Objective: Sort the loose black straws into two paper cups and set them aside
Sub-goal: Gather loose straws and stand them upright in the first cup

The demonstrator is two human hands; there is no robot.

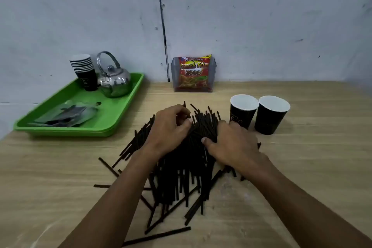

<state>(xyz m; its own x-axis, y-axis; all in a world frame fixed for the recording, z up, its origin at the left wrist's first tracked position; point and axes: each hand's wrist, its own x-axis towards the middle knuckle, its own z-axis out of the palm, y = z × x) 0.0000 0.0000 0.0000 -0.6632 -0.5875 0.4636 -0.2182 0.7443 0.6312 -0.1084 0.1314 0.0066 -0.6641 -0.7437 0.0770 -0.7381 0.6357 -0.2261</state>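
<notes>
While both hands dig into the straw pile (181, 167), I see the two cups (243, 110) standing upright just right of it.

Left hand (169, 131) sits palm down on the pile's far left part, fingers curled and pinching a few straws at the top. Right hand (231, 143) lies palm down on the pile's right side, thumb tucked in and fingers bent around a bunch of straws. Both forearms reach in from the near edge of the wooden table (302, 167). Stray straws fan out toward me. Second cup (271, 115) touches the first; I can't see anything in either. Green tray (112, 119) with kettle (114, 80) sits far left.
</notes>
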